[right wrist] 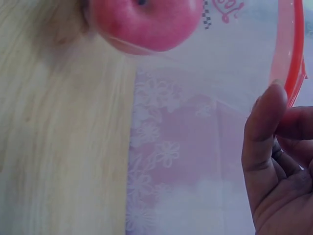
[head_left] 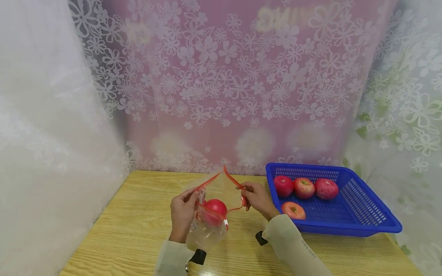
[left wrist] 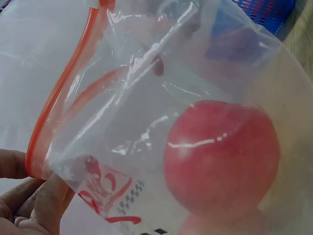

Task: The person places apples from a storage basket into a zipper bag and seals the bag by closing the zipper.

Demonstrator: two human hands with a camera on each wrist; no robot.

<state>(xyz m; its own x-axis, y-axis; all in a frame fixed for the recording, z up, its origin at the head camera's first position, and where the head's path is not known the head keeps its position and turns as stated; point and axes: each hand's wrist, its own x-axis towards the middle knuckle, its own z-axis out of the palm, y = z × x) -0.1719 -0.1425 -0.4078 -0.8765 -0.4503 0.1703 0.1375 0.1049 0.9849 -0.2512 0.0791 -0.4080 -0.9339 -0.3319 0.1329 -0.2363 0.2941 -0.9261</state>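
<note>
A clear zip bag [head_left: 207, 234] with a red-orange zip edge hangs between both hands, its mouth spread wide toward the head camera. Inside it lies a red apple [head_left: 216, 209], seen through the plastic in the left wrist view as a round apple [left wrist: 222, 159]. My left hand [head_left: 183, 212] pinches the left corner of the bag's mouth between thumb and fingers. On the opposite side, my right hand [head_left: 257, 197] pinches the right corner by its zip edge [right wrist: 295, 54]. Red lettering and a small checkered print [left wrist: 131, 198] show on the plastic.
A blue plastic basket [head_left: 345, 226] stands on the right of the wooden table [head_left: 138, 230], close beside my right forearm. Several apples [head_left: 304, 188] lie in its left part. Flower-patterned curtains [head_left: 224, 96] enclose the table at the back and sides.
</note>
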